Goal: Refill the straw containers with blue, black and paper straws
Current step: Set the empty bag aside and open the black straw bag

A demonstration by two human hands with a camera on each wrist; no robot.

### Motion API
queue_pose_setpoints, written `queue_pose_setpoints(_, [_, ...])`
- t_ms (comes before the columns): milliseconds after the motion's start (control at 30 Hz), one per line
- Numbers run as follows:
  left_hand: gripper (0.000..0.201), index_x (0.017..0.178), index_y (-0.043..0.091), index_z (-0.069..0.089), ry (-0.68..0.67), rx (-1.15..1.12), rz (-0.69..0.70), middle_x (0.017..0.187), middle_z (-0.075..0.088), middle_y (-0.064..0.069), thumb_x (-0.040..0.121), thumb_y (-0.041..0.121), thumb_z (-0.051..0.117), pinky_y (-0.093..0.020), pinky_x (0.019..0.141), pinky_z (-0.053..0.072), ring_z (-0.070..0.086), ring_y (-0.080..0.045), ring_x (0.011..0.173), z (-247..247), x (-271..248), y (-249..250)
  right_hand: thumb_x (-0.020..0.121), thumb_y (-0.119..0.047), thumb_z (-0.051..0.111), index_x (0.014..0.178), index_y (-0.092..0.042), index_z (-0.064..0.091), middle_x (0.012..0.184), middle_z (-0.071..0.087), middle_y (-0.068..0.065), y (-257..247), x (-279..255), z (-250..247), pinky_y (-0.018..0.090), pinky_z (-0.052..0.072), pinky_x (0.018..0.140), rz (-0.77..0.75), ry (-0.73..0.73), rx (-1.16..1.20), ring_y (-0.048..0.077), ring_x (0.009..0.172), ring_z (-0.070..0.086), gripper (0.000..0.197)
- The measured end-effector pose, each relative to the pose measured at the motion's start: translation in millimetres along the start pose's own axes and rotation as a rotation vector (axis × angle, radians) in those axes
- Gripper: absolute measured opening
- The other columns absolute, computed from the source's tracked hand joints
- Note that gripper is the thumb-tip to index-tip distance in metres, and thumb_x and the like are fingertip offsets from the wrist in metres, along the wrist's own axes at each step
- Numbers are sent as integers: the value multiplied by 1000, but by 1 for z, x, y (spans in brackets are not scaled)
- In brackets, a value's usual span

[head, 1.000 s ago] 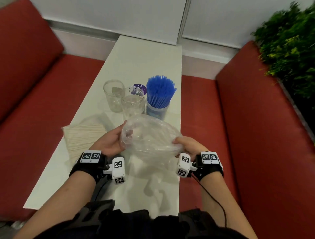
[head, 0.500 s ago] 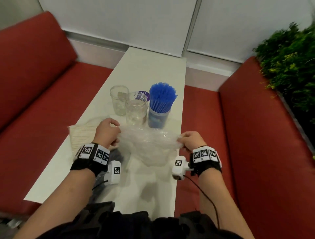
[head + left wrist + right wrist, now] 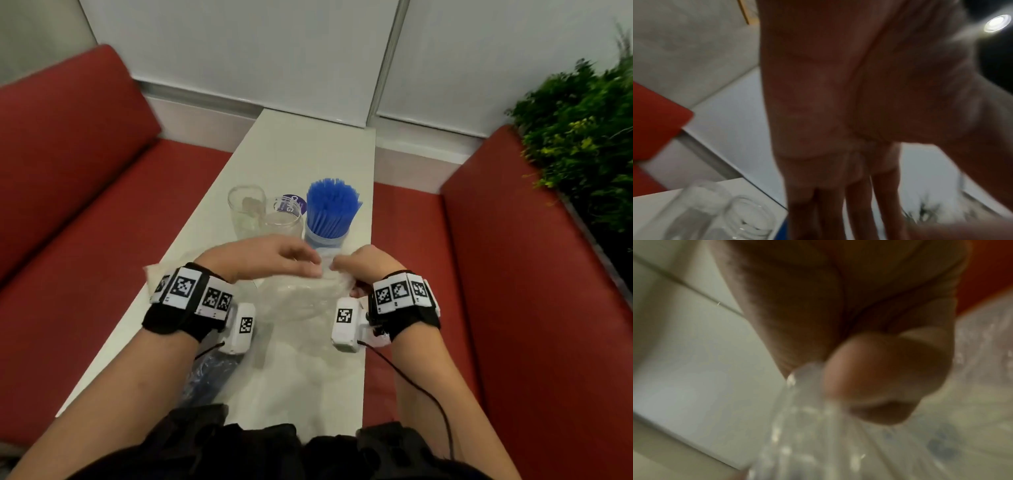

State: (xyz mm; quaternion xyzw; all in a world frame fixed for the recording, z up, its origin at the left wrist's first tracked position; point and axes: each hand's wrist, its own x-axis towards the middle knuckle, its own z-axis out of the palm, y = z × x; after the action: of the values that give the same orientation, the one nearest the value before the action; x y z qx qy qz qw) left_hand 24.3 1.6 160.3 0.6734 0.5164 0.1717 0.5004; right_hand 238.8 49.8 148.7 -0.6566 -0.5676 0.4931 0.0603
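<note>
Since the earlier frame, hands were brought together over the clear bag (image 3: 301, 294): right hand (image 3: 366, 265) pinching it, left hand (image 3: 263, 257) fingers (image 3: 830, 216) extended. Blue straws (image 3: 330, 205) were filled; two glass containers (image 3: 246, 210) remained empty.

even indoor light, wrist views badly blurred

Left hand (image 3: 260, 257) reaching rightward with fingers (image 3: 857, 211) extended, right hand (image 3: 368, 265) curled with thumb pinching, fingertips nearly meeting, both forearms angled inward
</note>
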Motion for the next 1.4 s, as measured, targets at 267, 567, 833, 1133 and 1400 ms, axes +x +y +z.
queue_pose_setpoints(267, [34,112,21,63,358,-315,100,93,75,-9,82,17,77,-27,47,47,68,-21,59,-20,14,-16,92,-51,63,115,-19,70,109,73,4,-20,3,-9,36,55,89,-371,116,377,24,108,67,41])
queue_pose_setpoints(567, [19,96,17,56,650,-626,126,56,53,0,94,30,70,-21,40,27,41,-15,39,-67,16,-43,86,-43,75,98,-24,74,95,75,6,7,17,12,35,56,75,-469,267,722,25,89,72,22])
queue_pose_setpoints(833, [7,92,4,69,940,-718,51,64,66,-7,90,9,65,-33,52,58,64,-22,52,-117,2,-84,84,-19,79,75,-21,58,79,60,8,6,-2,-2,40,49,70,-545,639,909,23,74,55,23])
queue_pose_setpoints(1133, [38,54,22,50,810,-925,-177,51,34,5,86,33,67,-17,40,17,25,-11,39,-110,-5,-72,84,-23,81,89,-13,68,74,65,-3,-5,-8,-10,25,50,56,-529,686,937,9,60,58,17])
queue_pose_setpoints(1400, [21,84,17,75,587,-1064,-117,65,51,0,88,23,56,-16,37,33,47,-12,45,-109,-17,-80,95,-46,63,95,-3,67,83,62,14,8,-7,-23,44,50,74,-464,630,942,28,78,56,43])
